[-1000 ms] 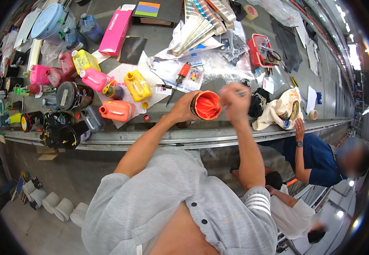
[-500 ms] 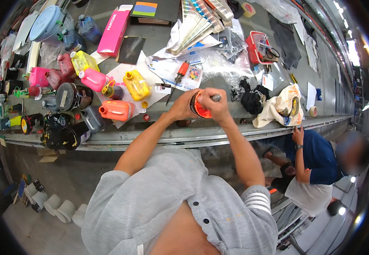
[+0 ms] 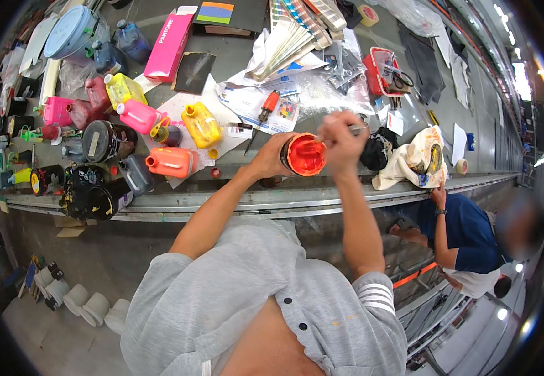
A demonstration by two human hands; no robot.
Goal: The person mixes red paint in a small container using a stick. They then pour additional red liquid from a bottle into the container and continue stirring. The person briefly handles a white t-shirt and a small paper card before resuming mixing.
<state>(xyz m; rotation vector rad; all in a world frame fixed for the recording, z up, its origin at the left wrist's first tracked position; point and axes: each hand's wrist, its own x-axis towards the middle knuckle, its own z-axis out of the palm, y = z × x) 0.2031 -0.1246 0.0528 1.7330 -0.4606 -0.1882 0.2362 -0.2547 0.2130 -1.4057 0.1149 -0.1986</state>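
Note:
My left hand (image 3: 272,156) is closed around the side of a dark tub (image 3: 286,160), tilted so its inside faces me. Wet red-orange paint (image 3: 308,155) coats the inside and rim. At the tub's right edge, my right hand (image 3: 342,139), blurred by motion, grips a thin tool (image 3: 357,130) with a grey end poking out of the fist. The tool's other end points at the paint; its exact kind is hidden. Left of the tub lie a red-and-black screwdriver (image 3: 268,108), an orange jug (image 3: 172,163) and a yellow jug (image 3: 202,124).
Paint jugs and dark tubs (image 3: 106,143) crowd the left side. Fanned colour swatches (image 3: 294,47) lie at the back, beside a red basket (image 3: 381,70) with scissors. A stained cloth (image 3: 413,158) lies right; another person (image 3: 463,225) stands nearby. A metal rail (image 3: 240,207) edges the table.
My right hand has swung rightward and slightly up from over the tub, uncovering its paint-coated inside. My left hand still holds the tub in nearly the same place.

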